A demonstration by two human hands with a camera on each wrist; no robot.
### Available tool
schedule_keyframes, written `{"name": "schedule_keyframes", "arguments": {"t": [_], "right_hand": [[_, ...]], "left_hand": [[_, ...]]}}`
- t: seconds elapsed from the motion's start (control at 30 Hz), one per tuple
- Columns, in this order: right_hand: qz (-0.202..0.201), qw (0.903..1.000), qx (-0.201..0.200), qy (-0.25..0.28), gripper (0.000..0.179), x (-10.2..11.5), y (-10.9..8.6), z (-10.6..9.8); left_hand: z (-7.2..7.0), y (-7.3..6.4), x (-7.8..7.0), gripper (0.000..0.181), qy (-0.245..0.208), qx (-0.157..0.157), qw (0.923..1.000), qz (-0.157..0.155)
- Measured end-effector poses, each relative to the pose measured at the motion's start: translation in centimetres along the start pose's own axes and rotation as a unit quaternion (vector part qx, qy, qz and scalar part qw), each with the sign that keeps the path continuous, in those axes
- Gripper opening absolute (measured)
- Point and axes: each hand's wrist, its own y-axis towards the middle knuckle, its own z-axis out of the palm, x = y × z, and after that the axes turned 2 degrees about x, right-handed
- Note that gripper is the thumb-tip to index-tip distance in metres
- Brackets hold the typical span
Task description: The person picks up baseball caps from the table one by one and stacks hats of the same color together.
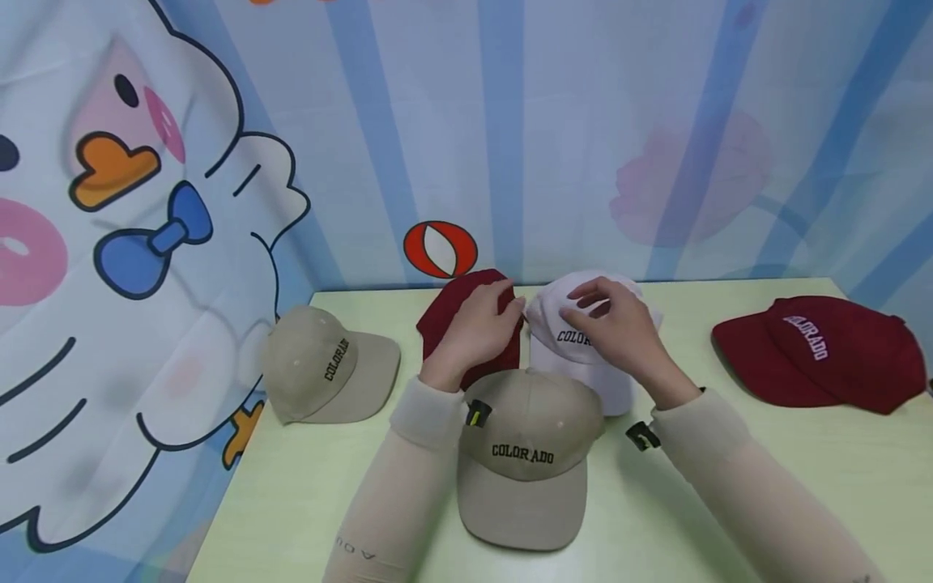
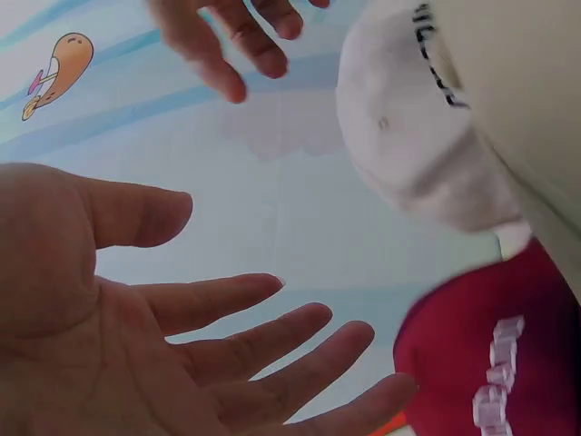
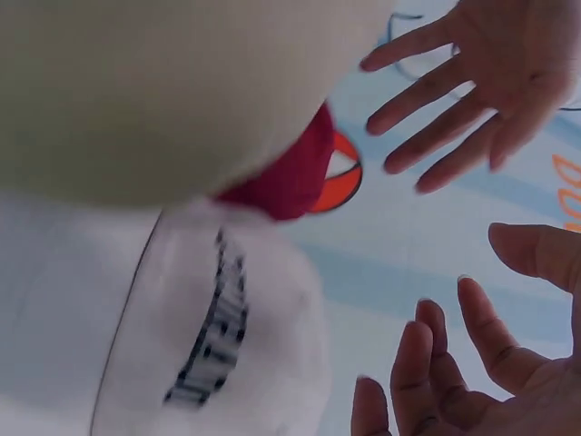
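Both hands hover over a group of caps in the head view, holding nothing. My left hand (image 1: 481, 328) is over a dark red cap (image 1: 459, 291), its fingers spread loosely in the left wrist view. My right hand (image 1: 619, 328), fingers slightly bent, overlaps a white cap (image 1: 543, 320) with "COLORADO" lettering. A beige cap (image 1: 521, 502) lies nearest, between the forearms, its brim toward me. It overlaps the lower parts of the red and white caps. In the right wrist view the white cap (image 3: 263, 336) shows beside the right hand (image 3: 490, 363).
Another beige cap (image 1: 313, 372) sits at the table's left edge, brim to the right. A second dark red cap (image 1: 838, 348) lies at the right, brim to the left. Behind the pale table (image 1: 678, 526) hangs a printed cloth backdrop (image 1: 452, 121) with cartoon figures.
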Motion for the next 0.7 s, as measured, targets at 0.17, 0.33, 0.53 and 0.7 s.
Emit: {"name": "schedule_keyframes", "arguments": {"t": [0.17,0.33,0.53,0.7], "right_hand": [[0.001,0.9963,0.046,0.073,0.032,1.7,-1.1,2.0],[-0.012,0.9886,0.077,0.129,0.033,2.9,-2.3,4.4],[-0.025,0.9763,0.100,0.190,0.034,4.4,-3.3,7.3],[0.007,0.9628,0.139,0.232,0.040,5.9,-3.8,9.8]], "left_hand": [[-0.8,-1.8,1.9,0.055,-0.003,-0.034,0.9994,-0.004],[-1.1,-3.1,3.7,0.055,0.002,-0.051,0.9987,-0.001],[-1.7,-4.2,6.2,0.056,0.017,-0.070,0.9971,-0.024],[-3.5,-5.2,8.6,0.061,0.010,-0.075,0.9949,-0.067]]}}
